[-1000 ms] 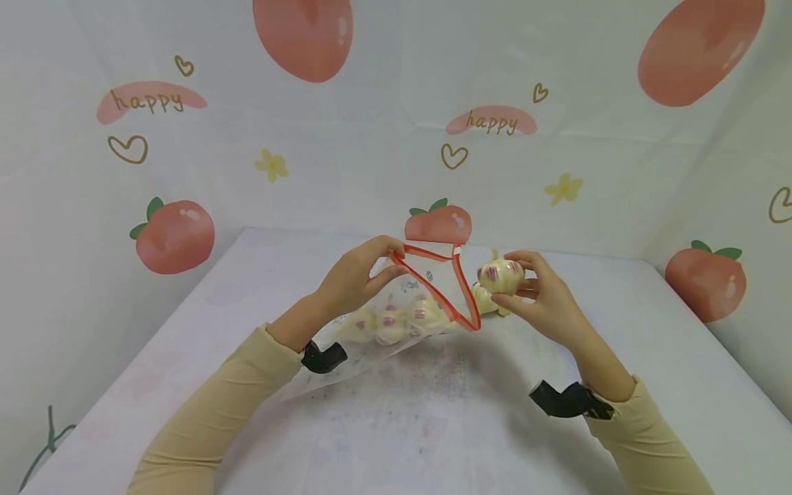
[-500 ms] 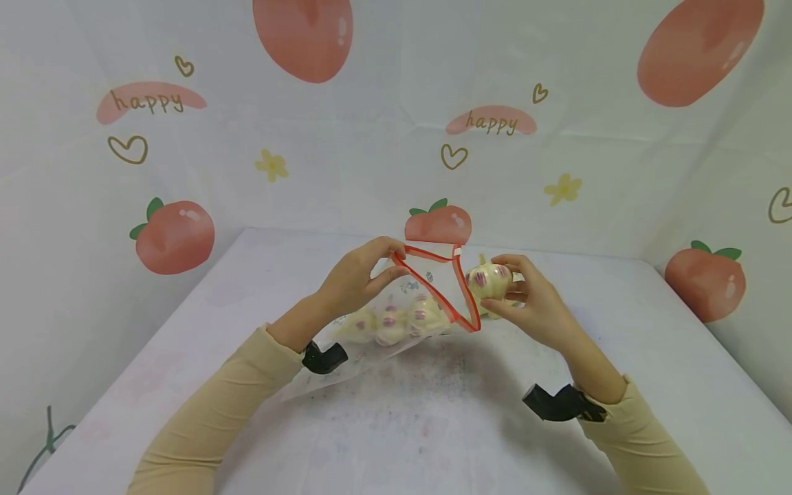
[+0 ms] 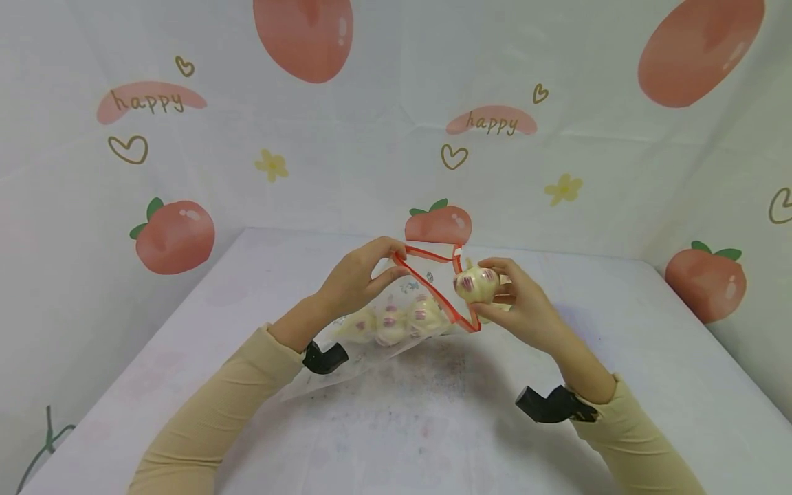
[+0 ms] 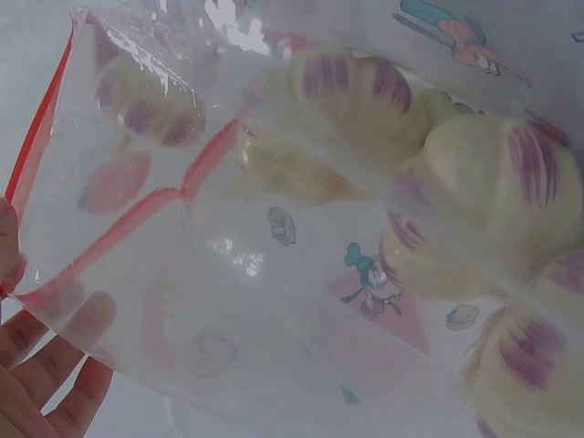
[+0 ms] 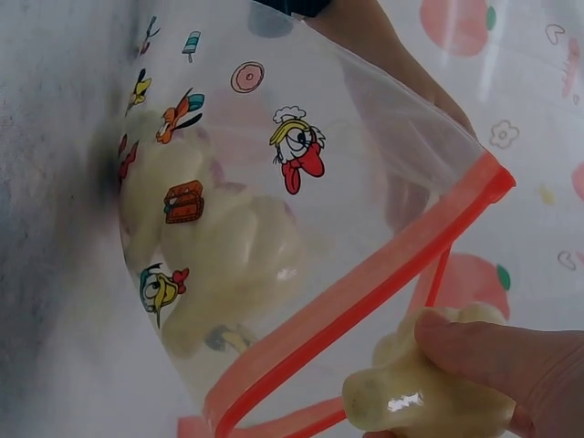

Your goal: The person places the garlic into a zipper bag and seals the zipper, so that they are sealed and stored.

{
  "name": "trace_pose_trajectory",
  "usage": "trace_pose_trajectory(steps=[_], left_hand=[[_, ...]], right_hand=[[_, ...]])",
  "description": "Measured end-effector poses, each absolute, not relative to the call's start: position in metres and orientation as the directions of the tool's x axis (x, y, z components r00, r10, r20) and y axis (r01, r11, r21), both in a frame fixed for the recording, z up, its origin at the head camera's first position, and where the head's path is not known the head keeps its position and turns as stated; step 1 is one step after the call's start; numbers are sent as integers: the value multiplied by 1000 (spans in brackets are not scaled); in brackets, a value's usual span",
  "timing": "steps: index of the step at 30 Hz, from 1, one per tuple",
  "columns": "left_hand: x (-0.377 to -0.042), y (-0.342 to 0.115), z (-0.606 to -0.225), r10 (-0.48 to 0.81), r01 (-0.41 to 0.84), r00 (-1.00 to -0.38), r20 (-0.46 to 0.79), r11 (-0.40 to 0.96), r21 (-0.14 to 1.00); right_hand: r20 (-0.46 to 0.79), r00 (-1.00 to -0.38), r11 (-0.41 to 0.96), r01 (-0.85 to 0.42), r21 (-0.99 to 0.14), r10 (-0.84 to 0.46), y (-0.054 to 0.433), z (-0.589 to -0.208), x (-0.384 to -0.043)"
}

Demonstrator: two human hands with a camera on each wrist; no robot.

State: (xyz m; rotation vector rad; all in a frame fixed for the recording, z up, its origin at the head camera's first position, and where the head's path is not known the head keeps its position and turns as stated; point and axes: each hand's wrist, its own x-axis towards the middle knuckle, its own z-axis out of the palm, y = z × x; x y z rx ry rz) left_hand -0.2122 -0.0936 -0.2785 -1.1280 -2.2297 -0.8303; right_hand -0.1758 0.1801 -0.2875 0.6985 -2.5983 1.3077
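Note:
My left hand (image 3: 361,273) pinches the upper edge of a clear zip bag (image 3: 371,350) and keeps its red-trimmed mouth spread apart. Inside the bag lie several garlic bulbs (image 4: 497,201), cream with purple streaks. In my right hand (image 3: 522,302) a garlic bulb (image 3: 476,284) is held between thumb and fingers, right at the bag's mouth, stem up in the head view. Cartoon prints on the bag show in the right wrist view, where the held bulb overlaps the red zip strip (image 5: 356,297). Behind the right fingers, another pale bulb (image 3: 495,314) is mostly hidden.
The white table (image 3: 396,440) carries small dark specks in front of the bag. A white backdrop (image 3: 365,137) printed with peaches, hearts and flowers rises behind and at both sides. At the far left hangs a thin green cord (image 3: 49,440).
My right hand has brought the garlic bulb leftward and slightly down, from right of the bag to its mouth. The left hand and the bag have hardly moved.

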Motion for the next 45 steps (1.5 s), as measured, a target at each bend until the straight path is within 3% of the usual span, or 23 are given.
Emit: trace_pose_trajectory(steps=[45], left_hand=[[-211, -90, -278, 533, 838, -521, 667, 467, 281]], right_hand=[[340, -835, 518, -540, -663, -433, 161, -294, -186]])
